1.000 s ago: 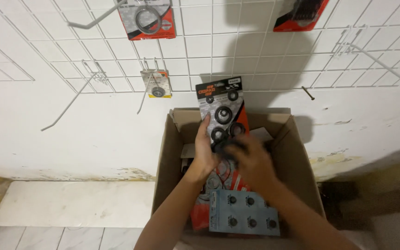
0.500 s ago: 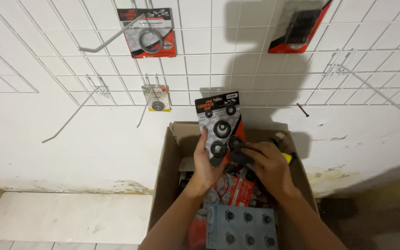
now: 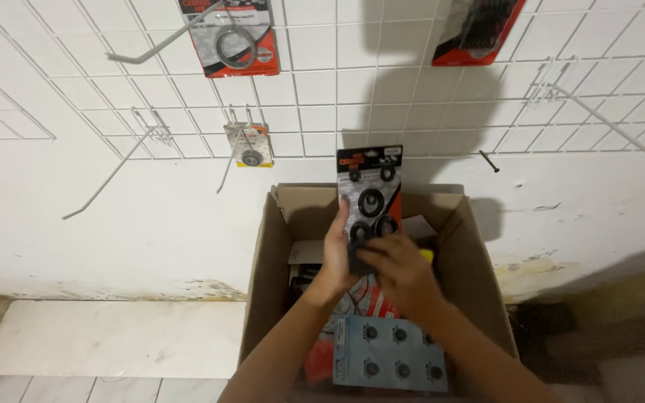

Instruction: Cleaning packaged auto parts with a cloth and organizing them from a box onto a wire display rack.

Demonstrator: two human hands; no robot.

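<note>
My left hand [image 3: 335, 252] and my right hand [image 3: 399, 270] both grip the lower part of a tall blister card [image 3: 369, 195] that carries several black rubber rings. The card stands upright above an open cardboard box [image 3: 263, 283]. The left hand holds its left edge, and the right hand covers its bottom right corner. Inside the box lie more packs, among them a pale blue card with small black round parts [image 3: 390, 357] and red-backed packs [image 3: 371, 306].
A white wire grid panel [image 3: 337, 82] covers the wall, with long metal hooks [image 3: 113, 168]. Three packs hang there: a red one with a ring [image 3: 229, 37], a small one [image 3: 248, 145], another at upper right [image 3: 479, 30]. A pale floor slab [image 3: 113, 336] lies left of the box.
The view has tilted upward a little, so the box sits lower and more of the grid shows. Both hands keep their hold on the card, which stays above the box.
</note>
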